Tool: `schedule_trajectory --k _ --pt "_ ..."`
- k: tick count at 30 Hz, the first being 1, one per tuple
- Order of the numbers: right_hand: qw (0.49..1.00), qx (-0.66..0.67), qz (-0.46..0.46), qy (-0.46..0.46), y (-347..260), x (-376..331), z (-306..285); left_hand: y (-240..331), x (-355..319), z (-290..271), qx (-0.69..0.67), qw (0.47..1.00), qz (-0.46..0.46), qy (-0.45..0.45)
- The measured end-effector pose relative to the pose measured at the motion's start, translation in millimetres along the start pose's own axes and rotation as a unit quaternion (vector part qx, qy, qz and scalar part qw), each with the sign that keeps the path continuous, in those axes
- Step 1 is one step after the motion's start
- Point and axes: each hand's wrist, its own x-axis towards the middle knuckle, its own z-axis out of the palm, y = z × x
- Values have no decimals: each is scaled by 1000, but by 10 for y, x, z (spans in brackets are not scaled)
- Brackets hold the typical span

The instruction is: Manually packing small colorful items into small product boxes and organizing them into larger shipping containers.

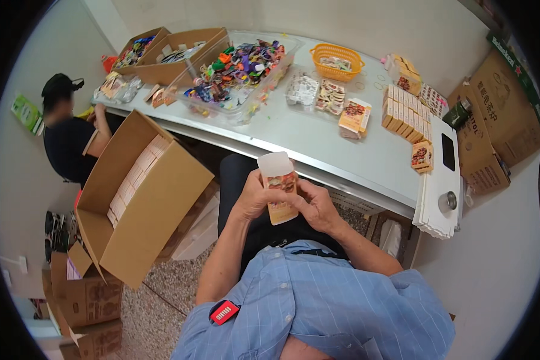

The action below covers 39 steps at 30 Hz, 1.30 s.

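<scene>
Carton (281, 210) in hand: orange-and-white, printed, held tilted between both hands above the person's lap, short of the table edge; its pale flap (274, 164) stands raised at the far end. I cannot tell what, if anything, is inside.
Left hand (253, 197): fingers curled behind the carton, thumb laid across the printed front; a narrow grip.
Right hand (319, 208): fingers bent in at the carton's right edge, thumb pressed on its front; it grips nothing else that I can see.
Step in hand: I judge it to be preparing this one carton, its far end not yet closed.
Next move: in my judgement, it calls for one hand steadying the carton while the other frees its fingers for the flap; too firm a squeeze could buckle thin card.
White table (318, 144): I note a clear tub (277, 81) of mixed colourful small items, a yellow basket (339, 74), packed carton rows (405, 117) and, near the right end, a black phone (448, 151).
Large cardboard box (159, 213): at the person's left, flaps spread, pale packs lined up inside.
Room: pale wall (354, 21), speckled floor (156, 312), brown boxes (498, 114) at right; a capped co-worker (72, 141) sits at far left.
</scene>
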Motion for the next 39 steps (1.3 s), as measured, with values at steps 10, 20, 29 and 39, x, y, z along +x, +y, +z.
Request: schedule_trajectory --k 10,20,29,39 --pt "990 43 128 -33 779 -9 288 -684 -414 -52 114 911 215 333" --pt "992 78 70 -67 1059 162 436 -962 -785 -512 57 946 98 305" --pt "980 -1 49 -191 1152 290 327 -940 -941 -610 80 963 15 256" --pt "928 289 218 -90 1081 234 382 -772 -760 -424 5 939 23 343"
